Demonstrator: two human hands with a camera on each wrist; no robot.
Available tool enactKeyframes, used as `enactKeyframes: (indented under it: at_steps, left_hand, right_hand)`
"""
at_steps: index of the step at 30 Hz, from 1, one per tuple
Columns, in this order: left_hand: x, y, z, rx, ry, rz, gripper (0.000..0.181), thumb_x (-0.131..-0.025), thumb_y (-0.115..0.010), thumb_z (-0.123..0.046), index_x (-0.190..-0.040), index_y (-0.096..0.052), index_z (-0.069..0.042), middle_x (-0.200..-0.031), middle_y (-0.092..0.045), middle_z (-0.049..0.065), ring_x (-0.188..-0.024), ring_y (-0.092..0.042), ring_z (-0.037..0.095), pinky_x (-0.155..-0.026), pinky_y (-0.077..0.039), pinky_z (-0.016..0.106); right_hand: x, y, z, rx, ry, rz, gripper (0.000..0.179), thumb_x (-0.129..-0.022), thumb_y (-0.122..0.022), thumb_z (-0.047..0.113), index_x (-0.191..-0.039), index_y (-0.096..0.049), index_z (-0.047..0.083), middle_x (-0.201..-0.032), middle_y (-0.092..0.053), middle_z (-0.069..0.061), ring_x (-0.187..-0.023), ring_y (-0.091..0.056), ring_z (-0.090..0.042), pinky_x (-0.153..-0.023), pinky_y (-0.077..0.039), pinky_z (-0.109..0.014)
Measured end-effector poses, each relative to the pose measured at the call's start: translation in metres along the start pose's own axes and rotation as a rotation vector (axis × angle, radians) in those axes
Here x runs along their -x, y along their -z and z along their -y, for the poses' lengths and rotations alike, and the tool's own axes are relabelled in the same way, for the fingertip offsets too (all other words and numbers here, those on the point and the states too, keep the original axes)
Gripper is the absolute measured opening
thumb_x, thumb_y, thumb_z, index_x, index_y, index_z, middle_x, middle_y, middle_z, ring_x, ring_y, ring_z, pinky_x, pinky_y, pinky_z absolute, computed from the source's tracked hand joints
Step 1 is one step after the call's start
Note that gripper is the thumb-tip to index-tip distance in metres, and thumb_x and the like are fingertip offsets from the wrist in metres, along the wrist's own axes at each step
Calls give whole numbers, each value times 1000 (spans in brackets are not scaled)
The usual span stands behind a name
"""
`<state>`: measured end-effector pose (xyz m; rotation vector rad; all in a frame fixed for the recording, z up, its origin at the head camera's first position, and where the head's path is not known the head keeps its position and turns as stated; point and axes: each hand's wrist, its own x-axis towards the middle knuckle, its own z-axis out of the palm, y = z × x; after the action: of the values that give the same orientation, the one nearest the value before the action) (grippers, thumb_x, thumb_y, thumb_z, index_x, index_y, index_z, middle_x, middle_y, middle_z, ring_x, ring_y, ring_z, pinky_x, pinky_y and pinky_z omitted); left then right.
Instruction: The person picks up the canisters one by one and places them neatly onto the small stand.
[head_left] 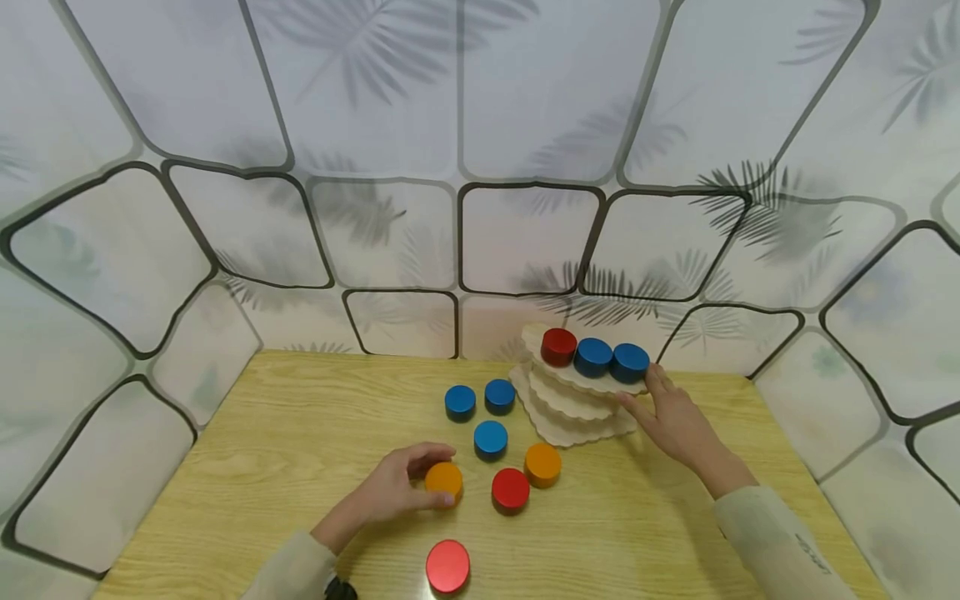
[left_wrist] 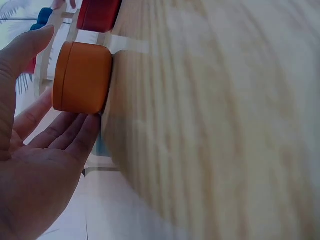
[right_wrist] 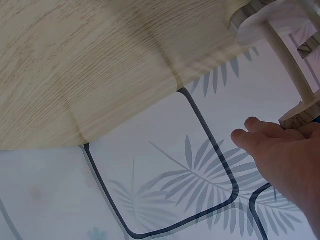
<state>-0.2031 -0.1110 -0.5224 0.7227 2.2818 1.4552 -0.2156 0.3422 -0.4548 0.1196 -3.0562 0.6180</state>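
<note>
A round orange tin [head_left: 444, 482] with a lid seam sits on the wooden table beside my left hand [head_left: 397, 487]. In the left wrist view the fingers [left_wrist: 65, 132] reach along one side of that tin, and the thumb [left_wrist: 35, 45] is spread away from them. My right hand [head_left: 678, 421] touches the right end of a tiered wooden stand [head_left: 573, 396]; its fingers look fairly straight in the right wrist view, right at the board's edge [right_wrist: 300, 115]. On the top tier stand a red tin [head_left: 558, 347] and two blue tins [head_left: 593, 357].
Blue tins [head_left: 491, 440], another orange tin [head_left: 542, 465] and a red tin [head_left: 511, 490] stand between the left hand and the stand. One more red tin [head_left: 447, 567] is near the front. A patterned wall [head_left: 405, 325] rises behind the table.
</note>
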Motion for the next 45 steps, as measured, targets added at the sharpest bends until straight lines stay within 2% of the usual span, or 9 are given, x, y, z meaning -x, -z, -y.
enactKeyframes:
  at_steps: [9,19,38,45]
  left_hand:
    - [1,-1,4,3,6,-1,64,-87,-89,-31,-140,-64,-6,-141,-67,9,-120,-64,17,-105,-49,16]
    - [1,-2,5,-16,21,3,62,-88,-88,-32,-140,-65,-7,-138,-68,5,-119,-64,16,-105,-49,16]
    - [2,-1,6,-25,31,4,60,-88,-88,-32,-139,-66,-9,-138,-68,3,-122,-64,20,-105,-49,15]
    - [2,0,6,-2,24,23,68,-87,-89,-29,-144,-61,-5,-144,-66,9,-132,-62,27,-108,-44,12]
  right_hand:
    - [1,1,1,-5,-4,4,95,-109,-44,59,-163,-13,-13,-168,-15,-40,-145,-27,-68,-115,-32,-77]
    - [1,1,0,-2,-8,13,96,-109,-43,60,-163,-11,-12,-168,-13,-40,-145,-26,-68,-115,-32,-77]
    - [0,1,-1,-10,8,4,94,-109,-44,58,-163,-13,-13,-168,-15,-40,-145,-27,-68,-114,-33,-77]
    - [0,1,0,-8,8,-1,94,-110,-45,58,-163,-14,-13,-168,-16,-40,-144,-28,-68,-115,-33,-77]
